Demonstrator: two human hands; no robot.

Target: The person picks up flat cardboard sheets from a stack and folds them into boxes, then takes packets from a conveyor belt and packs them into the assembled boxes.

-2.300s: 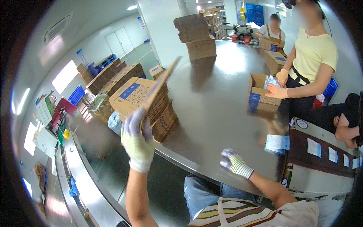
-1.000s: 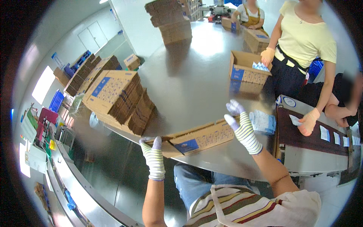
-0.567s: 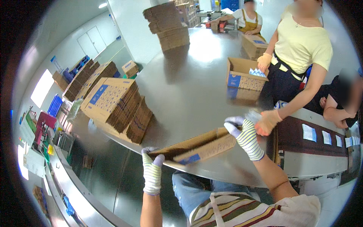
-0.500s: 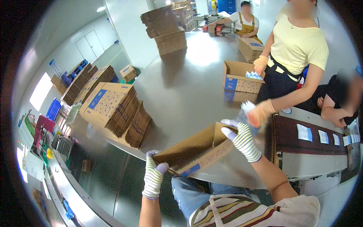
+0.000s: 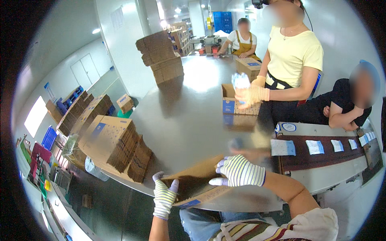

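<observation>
An open cardboard box (image 5: 207, 193) with a blue panel tilts at the table's near edge, in front of my body. My left hand (image 5: 164, 197), in a striped white glove with purple fingertips, grips its left end, thumb over the rim. At the right end, my right hand (image 5: 243, 172) in a matching glove is closed on the box wall, its back covering that corner. The box interior is in shadow, with nothing distinct in it. Across the table, a co-worker's gloved hands (image 5: 252, 96) hold white-and-blue packets (image 5: 241, 81) over another open box (image 5: 228, 105).
Flattened cartons (image 5: 110, 140) are stacked on the table's left, with another stack (image 5: 165, 60) at the far end. To the right, a dark conveyor belt (image 5: 299, 160) carries several packets. One person sits beside the belt, another at the table's far end.
The co-worker's hand has gone from beside my box to the far box with packets. My right hand has shifted left over the box end, and the whole view has swung slightly.
</observation>
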